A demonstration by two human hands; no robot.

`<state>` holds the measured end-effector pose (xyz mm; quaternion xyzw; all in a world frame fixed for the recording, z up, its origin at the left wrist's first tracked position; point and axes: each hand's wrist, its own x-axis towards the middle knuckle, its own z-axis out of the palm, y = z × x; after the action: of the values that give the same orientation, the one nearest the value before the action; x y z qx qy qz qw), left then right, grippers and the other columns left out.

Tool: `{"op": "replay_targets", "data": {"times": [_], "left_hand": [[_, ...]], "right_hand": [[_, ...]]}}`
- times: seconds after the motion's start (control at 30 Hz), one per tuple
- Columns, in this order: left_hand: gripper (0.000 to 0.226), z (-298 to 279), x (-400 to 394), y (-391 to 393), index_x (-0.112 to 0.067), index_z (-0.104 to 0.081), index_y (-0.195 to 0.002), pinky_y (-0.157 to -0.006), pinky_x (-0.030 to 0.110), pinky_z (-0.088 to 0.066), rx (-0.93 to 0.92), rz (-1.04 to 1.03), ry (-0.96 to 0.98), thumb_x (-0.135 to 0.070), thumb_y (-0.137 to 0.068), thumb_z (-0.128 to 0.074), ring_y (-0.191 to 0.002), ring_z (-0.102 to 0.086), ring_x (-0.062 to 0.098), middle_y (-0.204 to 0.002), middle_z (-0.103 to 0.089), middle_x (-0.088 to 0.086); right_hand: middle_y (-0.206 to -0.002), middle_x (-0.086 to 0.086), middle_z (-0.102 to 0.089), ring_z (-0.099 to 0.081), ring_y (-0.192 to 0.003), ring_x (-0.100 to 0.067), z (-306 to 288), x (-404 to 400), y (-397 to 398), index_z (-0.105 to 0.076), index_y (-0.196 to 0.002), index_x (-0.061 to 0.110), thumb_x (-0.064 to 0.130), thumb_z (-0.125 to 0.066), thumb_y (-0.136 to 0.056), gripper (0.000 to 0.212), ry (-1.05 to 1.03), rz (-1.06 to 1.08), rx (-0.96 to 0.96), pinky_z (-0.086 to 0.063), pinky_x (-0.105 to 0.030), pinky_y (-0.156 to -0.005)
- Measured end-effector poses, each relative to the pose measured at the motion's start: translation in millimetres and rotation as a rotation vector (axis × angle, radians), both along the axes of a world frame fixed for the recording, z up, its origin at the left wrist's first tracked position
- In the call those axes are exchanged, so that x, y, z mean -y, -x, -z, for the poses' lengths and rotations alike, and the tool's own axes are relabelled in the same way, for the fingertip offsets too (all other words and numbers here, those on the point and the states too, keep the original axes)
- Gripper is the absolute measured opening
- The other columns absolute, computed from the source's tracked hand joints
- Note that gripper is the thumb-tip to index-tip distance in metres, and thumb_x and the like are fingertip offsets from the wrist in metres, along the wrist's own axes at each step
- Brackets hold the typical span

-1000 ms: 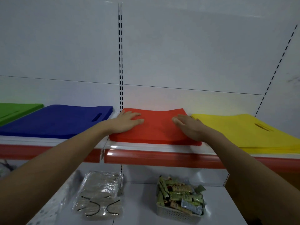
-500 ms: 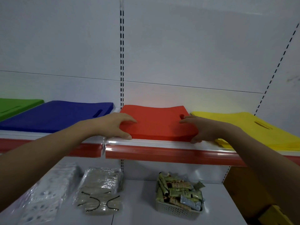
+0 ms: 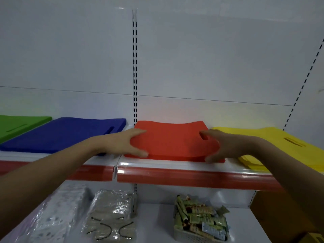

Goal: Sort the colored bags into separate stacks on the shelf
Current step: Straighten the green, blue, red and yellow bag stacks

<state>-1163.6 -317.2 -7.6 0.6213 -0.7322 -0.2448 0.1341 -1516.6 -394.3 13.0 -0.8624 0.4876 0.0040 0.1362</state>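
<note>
Since flattening, your left hand (image 3: 126,143) and right hand (image 3: 220,146) pinch the red bag stack (image 3: 173,139) at frame centre, probably squaring it.

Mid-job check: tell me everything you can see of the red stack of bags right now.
The red stack of bags is a flat pile of matte, felt-like sheets lying on the shelf between the blue stack and the yellow stack. A slot-shaped handle cutout shows near its right side. Its top sags slightly in the middle. The left hand grips its left edge, thumb at the front corner; the right hand grips its right edge, fingers by the cutout. Its front edge sits close to the shelf lip.
</note>
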Motion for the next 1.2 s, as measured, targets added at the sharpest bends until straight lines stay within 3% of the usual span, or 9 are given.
{"op": "replay_targets", "data": {"times": [0.13, 0.2, 0.3, 0.4, 0.57, 0.7, 0.97, 1.1, 1.2], "left_hand": [[0.077, 6.9, 8.5, 15.8, -0.024, -0.028, -0.152, -0.112, 0.033, -0.033, -0.470, -0.272, -0.010, -0.061, -0.089, -0.053, -0.129, -0.047, 0.015, -0.147, -0.042, -0.008], [0.052, 6.8, 16.0, 24.2, -0.014, -0.046, -0.140, -0.087, 0.027, -0.049, -0.634, -0.378, -0.033, -0.044, -0.097, -0.052, -0.098, -0.064, 0.012, -0.112, -0.064, -0.006], [0.038, 4.7, 24.4, 26.6, -0.011, -0.060, -0.121, -0.066, 0.029, -0.053, -0.789, -0.502, -0.092, -0.039, -0.097, -0.055, -0.088, -0.070, 0.020, -0.097, -0.071, 0.005], [0.033, 7.9, 29.8, 24.4, -0.012, -0.059, -0.116, -0.064, 0.030, -0.052, -0.772, -0.532, -0.108, -0.038, -0.096, -0.057, -0.088, -0.068, 0.021, -0.098, -0.070, 0.007], [0.038, 3.5, 42.7, 18.6, -0.003, -0.059, -0.121, -0.079, 0.033, -0.054, -0.819, -0.547, -0.085, -0.032, -0.095, -0.060, -0.093, -0.067, 0.022, -0.102, -0.069, 0.009], [0.028, -4.3, 51.3, 24.3, -0.009, -0.054, -0.113, -0.062, 0.032, -0.048, -0.857, -0.589, -0.114, -0.031, -0.096, -0.058, -0.082, -0.063, 0.019, -0.092, -0.064, 0.007], [0.047, 5.8, 71.4, 17.3, -0.006, -0.055, -0.127, -0.073, 0.037, -0.057, -0.785, -0.610, -0.108, -0.034, -0.090, -0.065, -0.092, -0.069, 0.028, -0.105, -0.070, 0.014], [0.045, 3.4, 83.0, 12.8, -0.005, -0.057, -0.125, -0.078, 0.041, -0.057, -0.806, -0.609, -0.089, -0.032, -0.090, -0.064, -0.091, -0.069, 0.029, -0.105, -0.070, 0.015], [0.045, 3.1, 90.8, 12.5, -0.008, -0.055, -0.127, -0.081, 0.042, -0.056, -0.788, -0.601, -0.104, -0.034, -0.090, -0.063, -0.095, -0.067, 0.030, -0.110, -0.067, 0.015]], "right_hand": [[-0.152, -0.002, -0.036, -0.039, -0.137, -0.019, 13.9, 10.7, -17.3, -0.018, -0.155, 0.018, 0.060, -0.058, -0.088, 0.089, -0.154, 0.284, 0.610, -0.029, -0.031, -0.112], [-0.132, -0.004, -0.052, -0.053, -0.119, -0.024, 24.8, 21.7, -25.3, -0.032, -0.147, 0.010, 0.049, -0.058, -0.094, 0.071, -0.169, 0.445, 0.704, -0.039, -0.033, -0.102], [-0.106, -0.010, -0.067, -0.065, -0.094, -0.027, 32.5, 37.1, -26.3, -0.057, -0.122, 0.004, 0.042, -0.063, -0.090, 0.050, -0.235, 0.534, 0.828, -0.054, -0.039, -0.085], [-0.087, -0.008, -0.067, -0.063, -0.073, -0.022, 28.1, 36.6, -27.5, -0.063, -0.108, 0.006, 0.034, -0.060, -0.094, 0.032, -0.263, 0.561, 0.828, -0.046, -0.029, -0.061], [-0.084, -0.008, -0.063, -0.058, -0.065, -0.020, 22.6, 39.6, -31.5, -0.063, -0.111, 0.006, 0.034, -0.061, -0.094, 0.032, -0.241, 0.607, 0.809, -0.042, -0.023, -0.052], [-0.086, -0.014, -0.062, -0.058, -0.068, -0.027, 14.9, 38.6, -38.0, -0.064, -0.105, 0.000, 0.027, -0.061, -0.093, 0.030, -0.252, 0.647, 0.809, -0.046, -0.027, -0.061], [-0.084, -0.012, -0.053, -0.052, -0.080, -0.027, 13.9, 49.1, -45.0, -0.056, -0.120, -0.010, 0.027, -0.057, -0.094, 0.045, -0.191, 0.670, 0.709, -0.040, -0.031, -0.067], [-0.117, -0.015, -0.058, -0.056, -0.102, -0.032, 12.3, 59.6, -52.5, -0.053, -0.131, 0.003, 0.033, -0.059, -0.094, 0.048, -0.193, 0.693, 0.761, -0.046, -0.036, -0.085], [-0.111, -0.014, -0.059, -0.055, -0.094, -0.027, 13.9, 69.3, -58.7, -0.055, -0.126, 0.001, 0.025, -0.054, -0.097, 0.038, -0.183, 0.686, 0.749, -0.041, -0.033, -0.081]]}}
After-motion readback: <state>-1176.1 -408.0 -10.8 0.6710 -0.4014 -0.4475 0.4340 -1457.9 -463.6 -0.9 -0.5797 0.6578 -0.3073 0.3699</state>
